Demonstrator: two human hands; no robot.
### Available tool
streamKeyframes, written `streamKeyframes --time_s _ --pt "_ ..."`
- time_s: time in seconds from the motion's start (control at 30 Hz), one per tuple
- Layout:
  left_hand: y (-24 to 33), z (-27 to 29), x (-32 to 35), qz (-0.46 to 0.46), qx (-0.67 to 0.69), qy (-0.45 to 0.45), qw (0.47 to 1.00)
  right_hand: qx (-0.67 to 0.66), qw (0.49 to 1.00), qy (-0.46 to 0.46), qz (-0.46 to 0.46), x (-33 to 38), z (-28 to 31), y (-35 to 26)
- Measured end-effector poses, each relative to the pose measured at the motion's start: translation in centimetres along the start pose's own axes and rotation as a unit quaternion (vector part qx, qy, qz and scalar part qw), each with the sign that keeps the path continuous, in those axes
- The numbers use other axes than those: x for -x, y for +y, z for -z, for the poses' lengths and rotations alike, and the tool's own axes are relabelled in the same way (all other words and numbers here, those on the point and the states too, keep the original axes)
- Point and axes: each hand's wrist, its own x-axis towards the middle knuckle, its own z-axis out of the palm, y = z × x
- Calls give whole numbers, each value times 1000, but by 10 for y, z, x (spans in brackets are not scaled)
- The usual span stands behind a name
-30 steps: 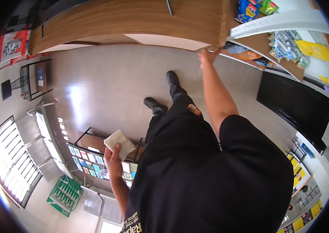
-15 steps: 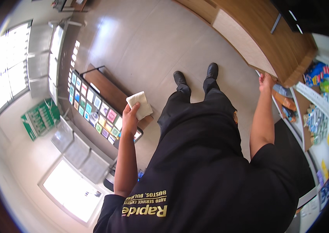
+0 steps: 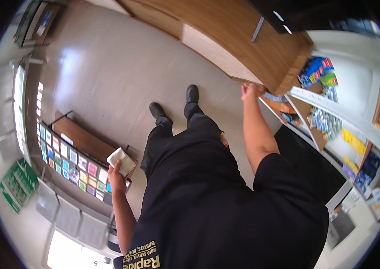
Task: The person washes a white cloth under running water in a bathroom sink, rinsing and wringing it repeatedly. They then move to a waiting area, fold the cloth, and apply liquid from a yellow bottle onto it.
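Observation:
My left hand (image 3: 117,179) grips a folded white cloth (image 3: 122,161), thumb laid on top, beside a low table with colourful cards or pictures (image 3: 82,166) under its top. On the other side my right arm reaches forward. The fingers of my right hand (image 3: 252,91) are bent against the edge of a wooden cabinet (image 3: 239,49), close to its corner; the far side of the fingers is partly hidden. A white shelf unit with packaged goods (image 3: 291,110) lies just right of that hand.
Tiled floor (image 3: 123,58) spreads ahead of my black shoes (image 3: 192,93). Grey metal seats (image 3: 69,215) line the left wall below a green board (image 3: 19,184). Blue and red packets (image 3: 317,71) sit on shelves at right. A dark panel (image 3: 306,161) lies beside my right arm.
The view has shifted, so the cabinet, table and both hands appear further left. My left hand still holds the cloth, and my right hand stays at the cabinet's edge.

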Motion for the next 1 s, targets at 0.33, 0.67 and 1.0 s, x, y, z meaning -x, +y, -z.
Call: streamKeyframes --time_s 0.33,0.67,1.0 --pt "85 -50 5 -76 -49 -43 995 113 982 -93 117 23 -57 16" --pt "74 -37 11 -66 -54 -58 995 157 965 -173 120 78 -109 29" --pt "28 -13 -29 0 -33 -46 998 301 938 -133 105 -7 -19 27"
